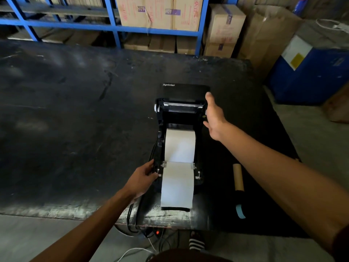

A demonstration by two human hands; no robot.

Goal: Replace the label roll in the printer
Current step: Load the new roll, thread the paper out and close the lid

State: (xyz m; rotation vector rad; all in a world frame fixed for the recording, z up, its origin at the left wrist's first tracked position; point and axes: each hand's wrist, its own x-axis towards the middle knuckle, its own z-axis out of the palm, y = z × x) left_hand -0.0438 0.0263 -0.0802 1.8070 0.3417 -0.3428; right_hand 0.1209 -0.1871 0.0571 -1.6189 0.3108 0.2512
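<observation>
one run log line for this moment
printer: lid open | label roll: loaded, paper fed out front | left hand: on printer's left side | right hand: open, by lid

**Readable text in view**

The brand name "Xprinter" is printed in white letters on the raised black lid [186, 91] of the label printer [179, 133]. On the cardboard boxes [160, 13] stacked on the blue shelving, purple tape is seen bearing the letters "ADH", shown upside down. Red print is also carried on those boxes, but it is too blurred to be read. No other legible text, number or sign is shown.
</observation>
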